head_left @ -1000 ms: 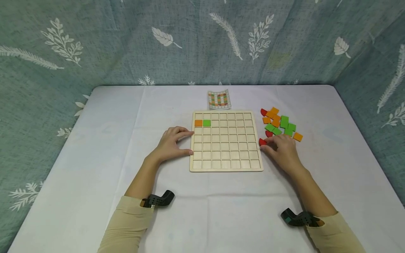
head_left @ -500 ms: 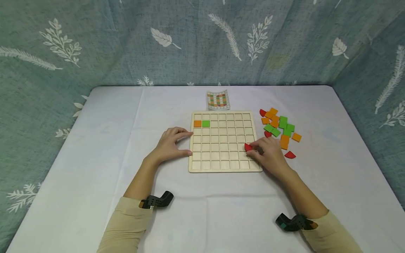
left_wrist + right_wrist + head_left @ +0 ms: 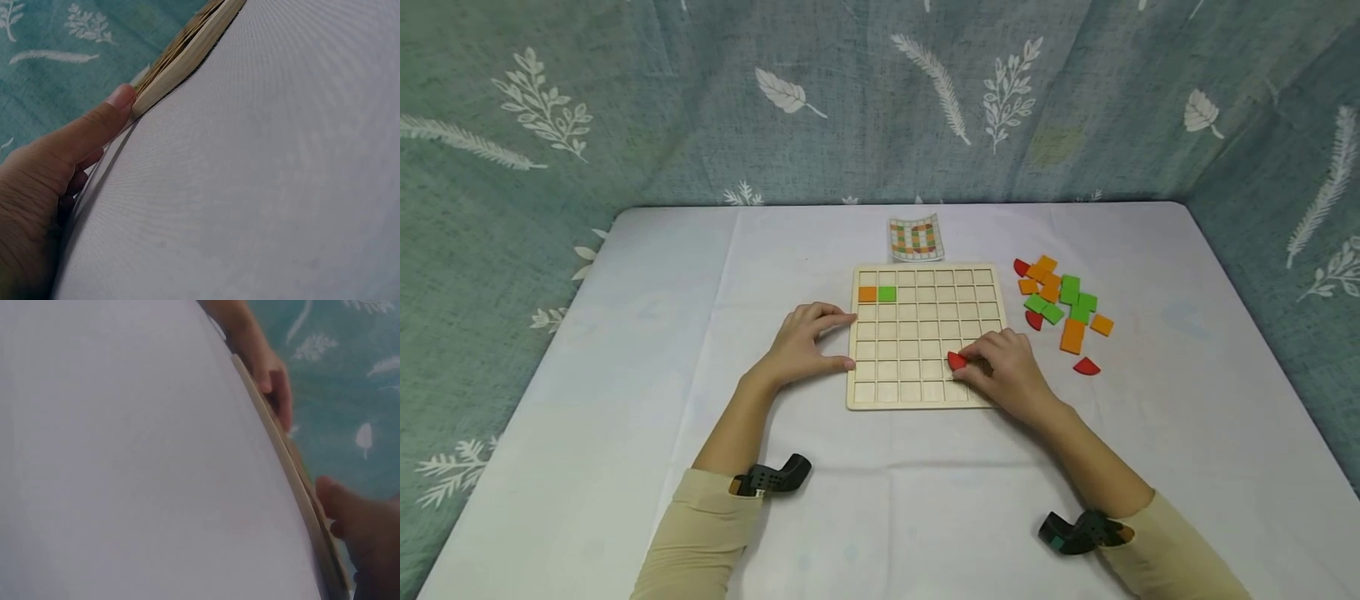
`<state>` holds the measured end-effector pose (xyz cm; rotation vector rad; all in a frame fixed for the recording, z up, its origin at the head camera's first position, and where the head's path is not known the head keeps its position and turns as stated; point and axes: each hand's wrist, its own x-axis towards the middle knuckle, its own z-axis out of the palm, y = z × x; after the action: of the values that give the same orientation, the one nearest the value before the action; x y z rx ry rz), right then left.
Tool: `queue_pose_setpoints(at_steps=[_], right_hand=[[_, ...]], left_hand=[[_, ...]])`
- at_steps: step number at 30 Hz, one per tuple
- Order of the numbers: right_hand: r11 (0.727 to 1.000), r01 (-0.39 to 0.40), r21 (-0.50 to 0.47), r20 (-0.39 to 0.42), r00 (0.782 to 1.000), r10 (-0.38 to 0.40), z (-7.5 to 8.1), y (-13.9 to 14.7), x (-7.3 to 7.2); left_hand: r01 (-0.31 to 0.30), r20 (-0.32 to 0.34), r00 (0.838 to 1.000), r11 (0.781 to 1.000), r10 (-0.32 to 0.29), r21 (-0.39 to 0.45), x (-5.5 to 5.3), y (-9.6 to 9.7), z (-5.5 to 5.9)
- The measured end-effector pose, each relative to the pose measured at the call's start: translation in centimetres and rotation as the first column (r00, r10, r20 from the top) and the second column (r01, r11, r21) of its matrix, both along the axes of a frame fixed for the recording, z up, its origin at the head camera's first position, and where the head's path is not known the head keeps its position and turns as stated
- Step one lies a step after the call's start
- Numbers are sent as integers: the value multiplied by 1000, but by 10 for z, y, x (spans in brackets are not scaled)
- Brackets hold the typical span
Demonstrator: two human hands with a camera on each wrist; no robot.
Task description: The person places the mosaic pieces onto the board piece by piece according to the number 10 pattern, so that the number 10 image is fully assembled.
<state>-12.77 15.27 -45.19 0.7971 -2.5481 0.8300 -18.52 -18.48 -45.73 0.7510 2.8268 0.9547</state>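
The right hand [image 3: 1009, 377] pinches a red quarter-circle tile [image 3: 956, 361] over the wooden grid board [image 3: 908, 331], toward its near edge; whether they touch is unclear. The left hand [image 3: 805, 343], fingers spread, touches the board's left edge. White tablecloth [image 3: 895, 492] stretches wide from the near edge.

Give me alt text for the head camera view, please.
A person's right hand pinches a red wedge over a gridded board while the left hand touches the board's left edge. An orange tile and a green tile sit in it; a pattern card lies beyond, loose pieces to the right.
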Motion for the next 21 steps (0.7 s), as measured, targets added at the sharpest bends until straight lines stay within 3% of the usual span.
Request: queue_pose_setpoints(at_steps=[14,21], right_hand=[[996,-84,-5,-45,996,83,-5,-24,0],[999,-26,-33,14,1000,27,-4,-27,0]], left_hand=[[3,-4,1000,1000,-3,4,0,-1,0],[1,-8,1000,1000,-1,-2,-1,0,-2]])
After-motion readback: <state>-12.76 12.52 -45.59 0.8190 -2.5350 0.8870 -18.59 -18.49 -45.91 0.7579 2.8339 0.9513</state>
